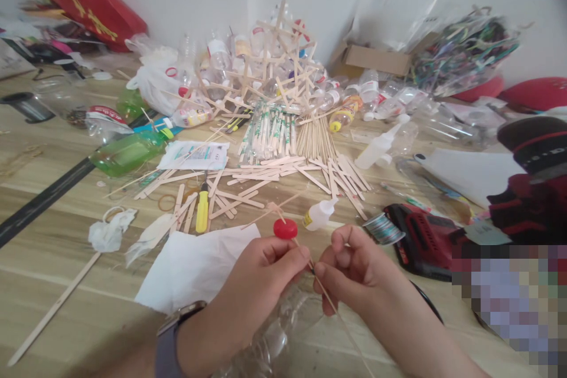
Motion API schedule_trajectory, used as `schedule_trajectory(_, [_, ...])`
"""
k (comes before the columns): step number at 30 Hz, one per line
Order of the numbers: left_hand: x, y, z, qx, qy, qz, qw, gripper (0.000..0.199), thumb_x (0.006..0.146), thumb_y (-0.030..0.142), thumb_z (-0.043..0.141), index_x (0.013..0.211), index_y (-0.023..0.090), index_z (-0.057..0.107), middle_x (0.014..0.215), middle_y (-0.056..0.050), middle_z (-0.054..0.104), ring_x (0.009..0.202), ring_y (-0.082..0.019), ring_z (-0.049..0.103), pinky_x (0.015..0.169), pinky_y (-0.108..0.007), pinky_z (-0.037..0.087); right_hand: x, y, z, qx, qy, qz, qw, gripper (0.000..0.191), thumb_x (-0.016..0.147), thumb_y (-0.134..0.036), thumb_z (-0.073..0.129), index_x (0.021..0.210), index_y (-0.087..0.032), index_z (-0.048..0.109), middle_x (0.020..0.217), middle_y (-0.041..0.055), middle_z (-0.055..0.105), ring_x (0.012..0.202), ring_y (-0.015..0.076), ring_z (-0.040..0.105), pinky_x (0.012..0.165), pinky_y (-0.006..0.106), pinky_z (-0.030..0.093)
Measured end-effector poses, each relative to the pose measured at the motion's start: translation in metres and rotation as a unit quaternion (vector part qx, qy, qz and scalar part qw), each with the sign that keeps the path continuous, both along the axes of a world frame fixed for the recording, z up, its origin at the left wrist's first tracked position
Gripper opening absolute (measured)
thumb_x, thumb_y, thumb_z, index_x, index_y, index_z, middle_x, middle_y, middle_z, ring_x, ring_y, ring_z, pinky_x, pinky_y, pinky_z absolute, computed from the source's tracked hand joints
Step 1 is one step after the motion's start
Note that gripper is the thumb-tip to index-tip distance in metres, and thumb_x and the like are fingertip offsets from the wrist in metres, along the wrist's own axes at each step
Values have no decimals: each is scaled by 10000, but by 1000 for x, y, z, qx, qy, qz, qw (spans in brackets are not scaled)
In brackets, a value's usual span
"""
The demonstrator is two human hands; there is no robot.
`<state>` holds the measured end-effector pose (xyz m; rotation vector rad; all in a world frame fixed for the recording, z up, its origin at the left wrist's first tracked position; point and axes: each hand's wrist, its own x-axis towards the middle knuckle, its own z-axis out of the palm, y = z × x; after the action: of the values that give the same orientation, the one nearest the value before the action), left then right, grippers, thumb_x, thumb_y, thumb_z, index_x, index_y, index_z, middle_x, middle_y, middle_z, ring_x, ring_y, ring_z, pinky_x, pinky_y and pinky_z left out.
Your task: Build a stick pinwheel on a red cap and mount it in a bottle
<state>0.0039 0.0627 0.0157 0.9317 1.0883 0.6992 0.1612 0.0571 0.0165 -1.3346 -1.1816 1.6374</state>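
Observation:
A thin wooden skewer (340,314) slants between my hands, its upper end running to a red bottle cap (285,228). My left hand (266,269) pinches the skewer between thumb and finger just below the cap. Lower on the same skewer, the thumb and fingertips of my right hand (358,274) are closed, the other fingers curled. A small dark spot shows on the skewer between the two grips. Under my wrists lies a clear plastic bottle (268,339), partly hidden by my left arm. Just beyond the cap is a small white glue bottle (319,214).
Loose craft sticks (266,171) and a yellow-handled screwdriver (202,209) lie ahead. White paper (195,263) is beside my left forearm. On the right are a wire spool (384,229) and a red-black power tool (420,236). Plastic bottles (219,56) pile up at the wall.

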Motion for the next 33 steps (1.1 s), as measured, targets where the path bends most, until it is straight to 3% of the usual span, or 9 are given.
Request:
schedule_trajectory(5, [-1, 1, 4, 68, 75, -16, 995, 340, 851, 395, 501, 575, 196, 474, 556, 47, 341, 547, -120, 283, 519, -270, 201, 1, 1, -3, -7, 41, -4, 999, 383, 787, -358, 717, 775, -247, 350, 532, -117, 557, 401, 86, 558, 430, 193, 436])
schedule_trajectory(16, [0, -4, 4, 131, 104, 2, 986, 384, 891, 363, 448, 557, 207, 345, 559, 51, 288, 538, -115, 272, 495, -265, 206, -2, 3, 14, -100, 140, 16, 985, 431, 720, -365, 787, 740, -229, 379, 550, -89, 618, 398, 54, 504, 387, 148, 415])
schedule_trajectory(27, [-1, -6, 5, 178, 127, 10, 976, 389, 907, 329, 453, 546, 189, 493, 580, 22, 421, 588, -131, 408, 550, -246, 299, 1, -1, 11, -97, 143, 14, 985, 361, 776, -307, 749, 772, -233, 395, 564, -91, 615, 437, 68, 537, 424, 157, 437])
schedule_trajectory(33, [-1, -8, 5, 205, 149, 29, 967, 399, 894, 308, 483, 527, 200, 368, 565, 35, 379, 537, -119, 343, 508, -249, 264, 2, -1, 13, -104, 153, 25, 982, 352, 769, -311, 756, 761, -227, 415, 579, -89, 602, 435, 67, 536, 426, 161, 448])
